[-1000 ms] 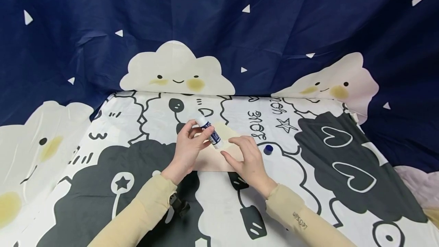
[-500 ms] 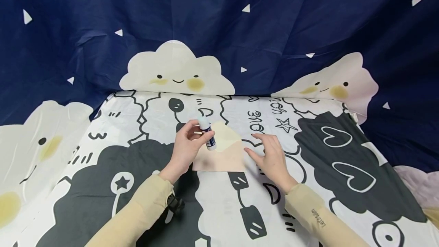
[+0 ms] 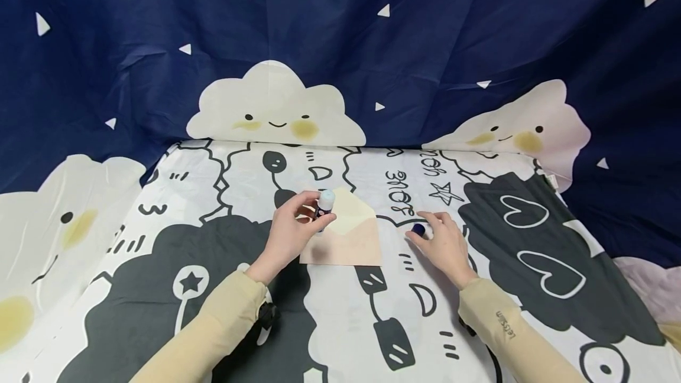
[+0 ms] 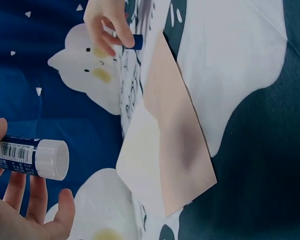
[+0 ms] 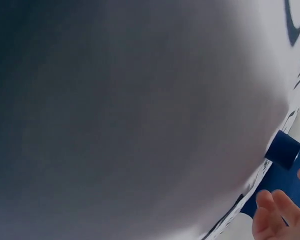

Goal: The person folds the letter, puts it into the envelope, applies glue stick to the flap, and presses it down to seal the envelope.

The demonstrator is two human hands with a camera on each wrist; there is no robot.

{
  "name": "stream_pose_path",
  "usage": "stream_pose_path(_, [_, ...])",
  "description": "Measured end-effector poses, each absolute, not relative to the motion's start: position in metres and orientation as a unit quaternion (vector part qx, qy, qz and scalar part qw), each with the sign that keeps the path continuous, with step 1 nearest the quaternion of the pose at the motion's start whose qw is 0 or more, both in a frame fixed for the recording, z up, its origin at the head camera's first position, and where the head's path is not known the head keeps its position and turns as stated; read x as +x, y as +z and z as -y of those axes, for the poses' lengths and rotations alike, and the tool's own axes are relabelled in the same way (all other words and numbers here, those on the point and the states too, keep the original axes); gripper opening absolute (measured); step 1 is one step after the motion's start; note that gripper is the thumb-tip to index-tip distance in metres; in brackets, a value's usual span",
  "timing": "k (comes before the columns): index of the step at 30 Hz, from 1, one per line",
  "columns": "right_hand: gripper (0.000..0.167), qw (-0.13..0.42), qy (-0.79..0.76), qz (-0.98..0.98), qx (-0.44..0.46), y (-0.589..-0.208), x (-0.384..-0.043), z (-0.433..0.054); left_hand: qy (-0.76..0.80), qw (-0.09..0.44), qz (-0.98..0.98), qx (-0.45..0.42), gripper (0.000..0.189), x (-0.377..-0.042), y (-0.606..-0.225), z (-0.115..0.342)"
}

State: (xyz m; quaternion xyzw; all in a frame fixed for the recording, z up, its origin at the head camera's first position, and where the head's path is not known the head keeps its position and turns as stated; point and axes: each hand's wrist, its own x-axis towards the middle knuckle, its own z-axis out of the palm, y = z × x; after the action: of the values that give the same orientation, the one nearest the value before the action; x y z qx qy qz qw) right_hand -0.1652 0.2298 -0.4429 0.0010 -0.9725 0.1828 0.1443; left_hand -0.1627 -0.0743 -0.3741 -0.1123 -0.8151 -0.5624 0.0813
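My left hand (image 3: 289, 232) holds a glue stick (image 3: 323, 208) with a dark blue label, its pale tip pointing up and uncapped. The barcode and white base of the stick show in the left wrist view. Just below it lies an envelope (image 3: 351, 247), peach-coloured with a cream flap (image 3: 348, 211) folded out at its far side. Over to the right, my right hand (image 3: 444, 247) has thumb and fingers spread about a small dark blue cap (image 3: 418, 230). In the right wrist view the cap (image 5: 283, 150) stands on the cloth, with a gap showing between it and the fingertips.
A white cloth (image 3: 340, 324) printed with black and dark grey cartoon drawings covers the surface. Behind it hangs a navy curtain (image 3: 340, 28) with white triangles and smiling clouds.
My right hand has moved away from the envelope, rightward to the blue cap. In my left hand the glue stick has turned, its uncapped tip tilting toward the head camera.
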Motion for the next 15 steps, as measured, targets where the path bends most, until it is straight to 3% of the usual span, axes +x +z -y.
stream_pose_path(7, [0.052,0.095,0.170,0.981,0.001,-0.4433,-0.1666,-0.2337,-0.537,0.114,0.825,-0.133,0.036,-0.1625,-0.3760,0.0750])
stream_pose_path(15, [0.047,0.083,0.146,0.986,0.018,-0.4448,-0.1670,-0.2337,-0.501,0.136,0.841,-0.151,0.033,-0.1642,-0.3799,0.0765])
